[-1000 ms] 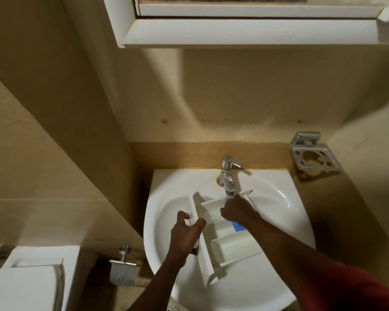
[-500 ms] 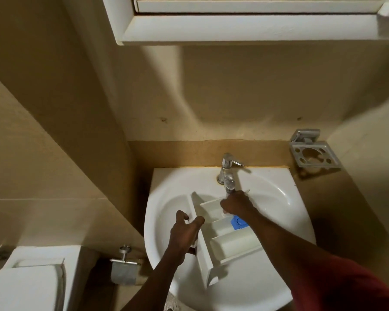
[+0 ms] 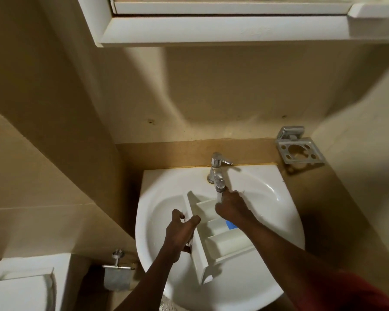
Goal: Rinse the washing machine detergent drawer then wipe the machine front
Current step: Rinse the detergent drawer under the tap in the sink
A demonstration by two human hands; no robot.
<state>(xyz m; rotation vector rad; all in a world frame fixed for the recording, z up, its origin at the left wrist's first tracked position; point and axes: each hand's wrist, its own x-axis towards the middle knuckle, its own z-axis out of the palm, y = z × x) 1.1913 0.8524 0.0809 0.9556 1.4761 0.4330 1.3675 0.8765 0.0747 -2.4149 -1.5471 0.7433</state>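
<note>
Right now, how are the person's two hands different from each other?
The left hand grips the front panel of the detergent drawer; the right hand reaches to the drawer's far end, right under the tap. The left hand's thumb hooks over the panel edge; the right hand points a finger up at the spout. Both are bare and work over the sink.

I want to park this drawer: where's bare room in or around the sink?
Bare basin lies between the drawer and the right rim of the sink, and in front of the drawer toward the near rim. The ledge left of the tap is bare too. Under the tap it is crowded: left hand, right hand, drawer.
</note>
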